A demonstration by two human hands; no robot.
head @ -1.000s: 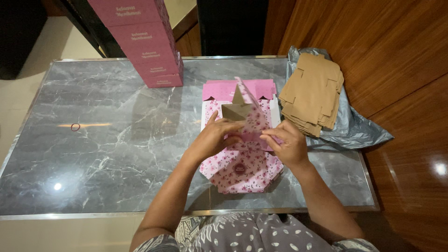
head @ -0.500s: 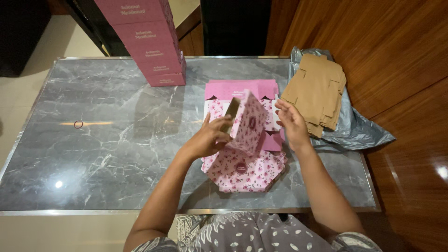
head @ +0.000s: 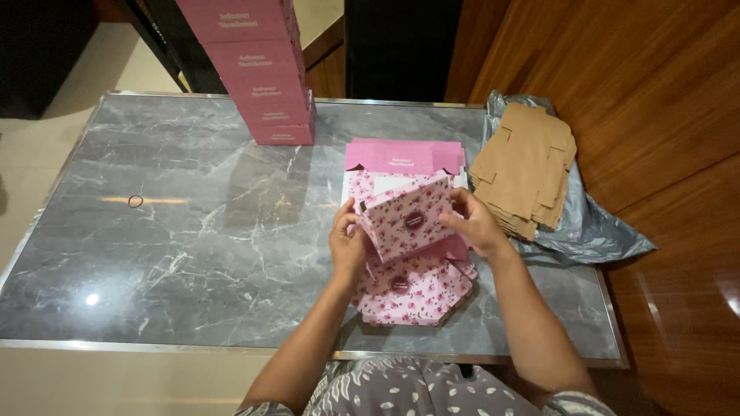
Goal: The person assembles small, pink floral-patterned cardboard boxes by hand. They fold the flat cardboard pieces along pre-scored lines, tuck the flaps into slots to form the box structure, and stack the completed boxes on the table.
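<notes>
Since the earlier frame, both hands have closed in on the pink floral box [head: 406, 218] and raised it off the stack — before, its panels stood loosely open and my right hand was drawn back from it. Now the box is folded into a shallow closed form, tilted, held above the stack of flat floral blanks [head: 412, 289] at the near middle of the grey marble table [head: 177, 254].

Hand state:
- Left hand [head: 347, 246]: grasping the left end of the box, thumb on the top face, fingers underneath.
- Right hand [head: 476, 225]: grasping the right end of the box, fingers curled over its far edge.

Surroundings: plain pink flat blanks [head: 405, 154] lie just beyond the box. A tower of assembled pink boxes [head: 258, 69] stands at the far left. A pile of brown cardboard inserts [head: 526, 169] rests on a grey plastic bag [head: 593, 231] at the right. A small ring [head: 136, 201] lies far to the left, well apart.

Step in hand, as I judge it: closing and squaring the box. The next move appears to call for firm, even pressure at both ends so the flaps seat — I cannot tell whether the tabs are fully tucked
</notes>
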